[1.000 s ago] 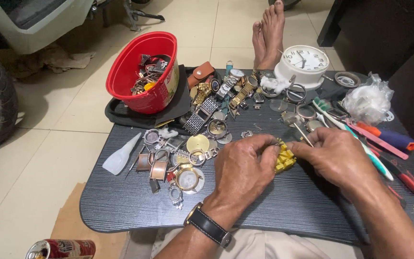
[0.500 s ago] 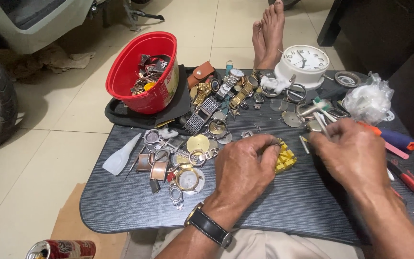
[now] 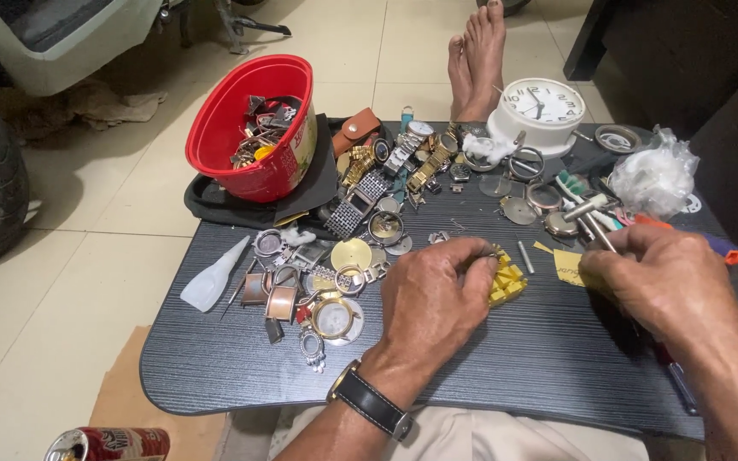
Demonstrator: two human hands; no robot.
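On table (image 3: 506, 376): left hand (image 3: 437, 299) pinching yellow band (image 3: 506, 277).

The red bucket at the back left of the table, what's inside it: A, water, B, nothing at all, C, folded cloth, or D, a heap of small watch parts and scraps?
D: the red bucket tilts toward the camera, and a jumble of small metal and dark pieces shows inside its rim.

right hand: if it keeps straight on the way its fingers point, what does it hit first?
The right hand points up-left; likely first the yellow paper slip, then the small metal pin. Depth is unclear.
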